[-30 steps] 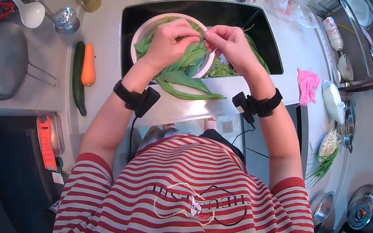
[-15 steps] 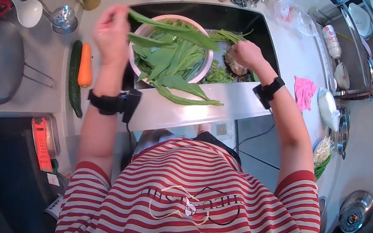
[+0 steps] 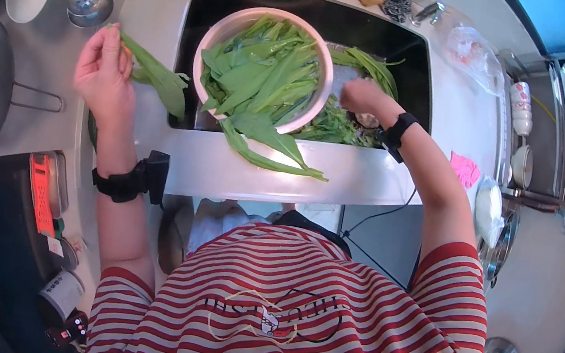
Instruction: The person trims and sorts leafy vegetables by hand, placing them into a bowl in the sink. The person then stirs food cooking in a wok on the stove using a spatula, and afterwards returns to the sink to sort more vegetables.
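Here, the left hand holds greens across the sink rim.

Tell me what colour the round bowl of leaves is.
The bowl is pale pink, seen best in the head view.

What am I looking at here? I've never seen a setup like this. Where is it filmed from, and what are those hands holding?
There's no machine here: these are a person's own bare hands, seen from a camera worn on the head, looking forward and down. That's why the striped shirt fills the bottom. The left hand pinches a long green leaf. The right hand is over the sink; it's blurred, so I can't tell what it holds. Between them stands a pale pink basin of leafy greens. On the counter to the right lies a pink cloth.
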A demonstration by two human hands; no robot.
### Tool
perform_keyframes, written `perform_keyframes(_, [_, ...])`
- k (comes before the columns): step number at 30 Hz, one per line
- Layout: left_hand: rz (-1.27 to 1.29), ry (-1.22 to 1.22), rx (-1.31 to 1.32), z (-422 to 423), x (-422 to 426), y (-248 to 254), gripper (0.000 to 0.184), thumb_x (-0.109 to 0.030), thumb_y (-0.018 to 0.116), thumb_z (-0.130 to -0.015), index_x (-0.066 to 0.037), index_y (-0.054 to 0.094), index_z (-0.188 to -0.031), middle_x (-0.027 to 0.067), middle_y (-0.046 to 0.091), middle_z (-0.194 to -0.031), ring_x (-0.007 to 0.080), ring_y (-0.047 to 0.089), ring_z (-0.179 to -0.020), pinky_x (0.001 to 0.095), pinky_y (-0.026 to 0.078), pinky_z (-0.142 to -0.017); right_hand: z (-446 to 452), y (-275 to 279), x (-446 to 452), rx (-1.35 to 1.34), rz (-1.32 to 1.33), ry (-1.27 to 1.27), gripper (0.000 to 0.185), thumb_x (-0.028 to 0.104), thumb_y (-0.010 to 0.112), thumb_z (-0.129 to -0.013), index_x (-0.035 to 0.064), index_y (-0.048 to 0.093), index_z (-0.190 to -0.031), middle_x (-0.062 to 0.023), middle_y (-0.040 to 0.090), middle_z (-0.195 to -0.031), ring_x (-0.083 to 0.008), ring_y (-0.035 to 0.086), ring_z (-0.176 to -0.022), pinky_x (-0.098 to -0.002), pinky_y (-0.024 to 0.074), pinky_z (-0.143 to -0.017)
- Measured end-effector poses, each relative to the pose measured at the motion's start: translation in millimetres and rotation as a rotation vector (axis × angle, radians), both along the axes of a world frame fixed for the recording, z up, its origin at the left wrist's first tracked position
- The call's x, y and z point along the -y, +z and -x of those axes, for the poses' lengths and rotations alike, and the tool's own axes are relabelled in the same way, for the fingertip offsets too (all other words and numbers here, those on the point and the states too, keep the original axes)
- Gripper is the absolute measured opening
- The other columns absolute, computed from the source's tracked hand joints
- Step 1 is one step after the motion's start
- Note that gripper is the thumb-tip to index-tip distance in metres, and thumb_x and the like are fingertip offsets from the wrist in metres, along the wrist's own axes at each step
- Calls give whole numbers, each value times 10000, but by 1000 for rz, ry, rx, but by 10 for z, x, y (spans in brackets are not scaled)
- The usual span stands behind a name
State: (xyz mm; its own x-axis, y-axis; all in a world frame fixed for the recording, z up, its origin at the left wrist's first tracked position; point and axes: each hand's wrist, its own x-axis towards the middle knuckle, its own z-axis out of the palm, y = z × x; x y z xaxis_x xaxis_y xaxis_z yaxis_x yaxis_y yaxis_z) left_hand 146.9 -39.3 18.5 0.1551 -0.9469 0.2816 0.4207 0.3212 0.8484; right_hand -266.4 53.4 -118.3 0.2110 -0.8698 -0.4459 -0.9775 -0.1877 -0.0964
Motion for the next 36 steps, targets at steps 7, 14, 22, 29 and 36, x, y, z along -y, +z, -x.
perform_keyframes(7, [-44,-12,43,170,-243,15,137,-62,538,-856,46,573,-933,7,518,-672,27,342,-463,175,231,-406,-891,-123,527,127,-86,229,143,221,619,-640,95,651,-699,-123,615,-691,-307,600,-689,-405,474,-603])
perform_keyframes(14, [-54,37,122,238,-363,17,129,-35,521,-858,40,578,-946,3,487,-663,32,343,-482,172,241,-410,-1046,-495,588,40,14,318,141,183,614,-616,67,642,-691,-158,609,-679,-336,603,-705,-422,486,-605])
perform_keyframes(22, [505,32,656,1132,131,-88,97,10,617,-730,0,625,-827,74,601,-764,158,570,-675,232,445,-637,-192,336,190,43,156,-52,123,175,589,-667,73,636,-716,-157,605,-707,-350,586,-686,-425,478,-618])
perform_keyframes(29, [325,-541,1351,1580,337,-826,449,-187,655,-715,-77,540,-1135,143,559,-1090,287,518,-1035,334,401,-886,-174,671,-557,117,171,-273,151,107,546,-722,88,659,-819,-141,628,-803,-313,604,-752,-400,486,-671])
perform_keyframes(36, [412,-1111,1294,1259,-478,-712,188,-103,676,-645,-55,648,-825,119,586,-894,282,551,-849,381,442,-756,-745,909,-1276,578,9,-267,147,200,666,-675,78,649,-753,-96,633,-723,-283,604,-647,-358,477,-600])
